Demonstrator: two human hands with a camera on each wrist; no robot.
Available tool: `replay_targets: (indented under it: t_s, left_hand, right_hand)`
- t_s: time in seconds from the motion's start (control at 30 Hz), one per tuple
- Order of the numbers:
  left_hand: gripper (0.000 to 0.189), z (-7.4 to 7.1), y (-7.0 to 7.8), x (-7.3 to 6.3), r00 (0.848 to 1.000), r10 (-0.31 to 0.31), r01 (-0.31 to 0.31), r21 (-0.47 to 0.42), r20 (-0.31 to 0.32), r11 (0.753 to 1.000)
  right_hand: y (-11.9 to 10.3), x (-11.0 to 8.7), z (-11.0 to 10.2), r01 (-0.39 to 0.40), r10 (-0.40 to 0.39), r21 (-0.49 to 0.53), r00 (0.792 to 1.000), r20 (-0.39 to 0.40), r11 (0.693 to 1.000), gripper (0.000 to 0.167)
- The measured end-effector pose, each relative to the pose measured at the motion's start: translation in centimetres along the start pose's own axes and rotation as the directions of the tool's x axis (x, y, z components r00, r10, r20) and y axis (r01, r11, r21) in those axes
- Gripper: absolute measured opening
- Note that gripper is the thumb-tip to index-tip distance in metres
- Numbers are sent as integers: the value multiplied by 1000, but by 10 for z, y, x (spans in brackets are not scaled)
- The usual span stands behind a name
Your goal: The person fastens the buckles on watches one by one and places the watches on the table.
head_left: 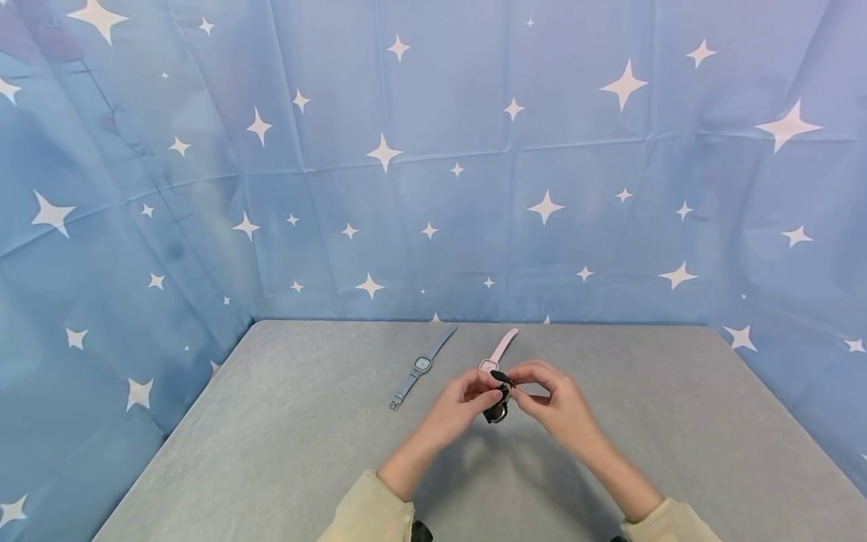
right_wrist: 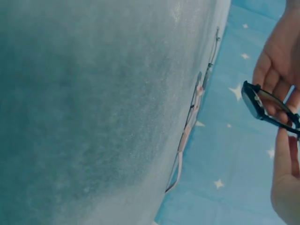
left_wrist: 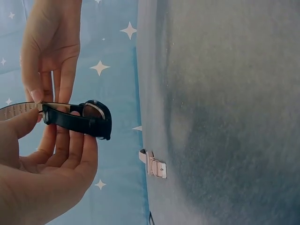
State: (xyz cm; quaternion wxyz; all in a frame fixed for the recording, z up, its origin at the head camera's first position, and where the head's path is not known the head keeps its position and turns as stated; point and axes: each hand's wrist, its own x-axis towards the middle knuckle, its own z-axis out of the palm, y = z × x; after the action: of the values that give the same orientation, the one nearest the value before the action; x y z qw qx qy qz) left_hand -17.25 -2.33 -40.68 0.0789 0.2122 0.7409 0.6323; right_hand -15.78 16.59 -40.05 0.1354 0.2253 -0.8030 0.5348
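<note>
Above the table, my two hands hold a black wristwatch (head_left: 497, 412) whose strap is bent round into a loop. My left hand (head_left: 455, 410) pinches the strap between thumb and fingers, and in the left wrist view its fingers lie under the looped band (left_wrist: 70, 123). From the other side, my right hand (head_left: 557, 395) pinches the strap near its fastening with thumb and fingertips. In the right wrist view the watch case (right_wrist: 253, 101) hangs at the near end of the loop. Fingers partly hide the fastening.
A blue wristwatch (head_left: 423, 364) lies stretched out on the grey table (head_left: 284, 436), left of the hands. Just behind the hands lies a pink wristwatch (head_left: 504, 344), partly covered by them. A blue star-patterned cloth (head_left: 460, 211) hangs behind the table.
</note>
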Motion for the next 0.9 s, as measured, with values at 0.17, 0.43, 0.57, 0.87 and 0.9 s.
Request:
replay_targets:
  t_s: [0.17, 0.43, 0.57, 0.87, 0.9]
  left_hand:
    - [19, 3, 0, 1, 1000, -2, 2, -14, -18, 1000]
    - [16, 6, 2, 0, 999, 0, 2, 26, -49, 1000]
    - [15, 6, 4, -2, 998, -17, 19, 36, -65, 999]
    - [14, 6, 2, -2, 993, -38, 46, 70, -114, 997]
    - [14, 6, 2, -2, 992, -41, 50, 79, -122, 996]
  right_hand:
    - [0, -1, 3, -37, 36, 36, 999, 18, 999, 18]
    - [0, -2, 4, -100, 96, 69, 993, 61, 993, 13]
    - [1, -2, 3, -106, 105, 46, 994, 29, 993, 12]
    - [3, -4, 2, -106, 107, 29, 994, -34, 994, 8]
    - [3, -4, 2, -105, 106, 31, 994, -36, 994, 8]
